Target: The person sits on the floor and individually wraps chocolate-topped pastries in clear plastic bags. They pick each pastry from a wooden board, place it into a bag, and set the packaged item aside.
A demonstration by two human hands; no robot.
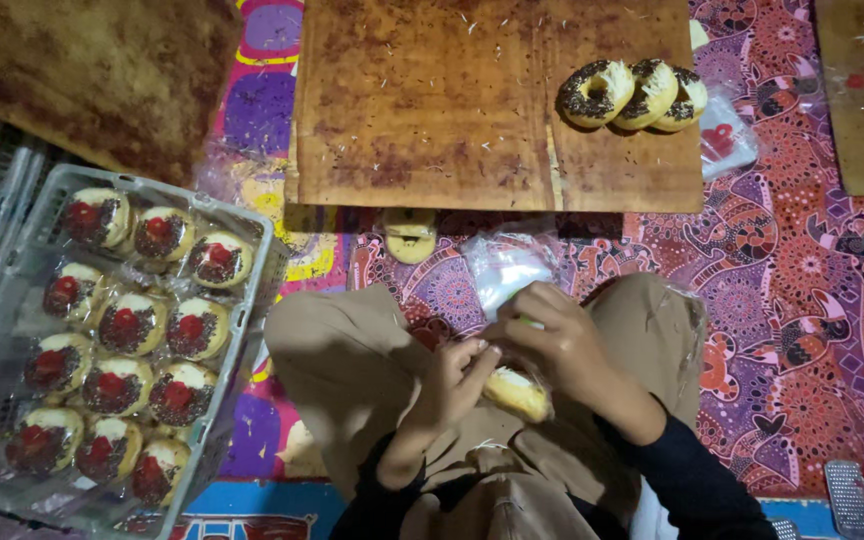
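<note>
Sitting cross-legged, you pinch a doughnut [517,392] over your lap: left hand [449,385] in a narrow grip at its end, right hand [564,345] closed on its clear bag [508,268], likely to steady it for bagging. Beside you, a grey crate [252,290] holds thirteen wrapped doughnuts. Beyond, three unwrapped doughnuts [635,95] lean together on the wooden board [432,110].

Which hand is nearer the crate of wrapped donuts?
Left. The left hand is over the lap, on the side toward the crate. The right hand, holding a donut, is farther from it.
</note>
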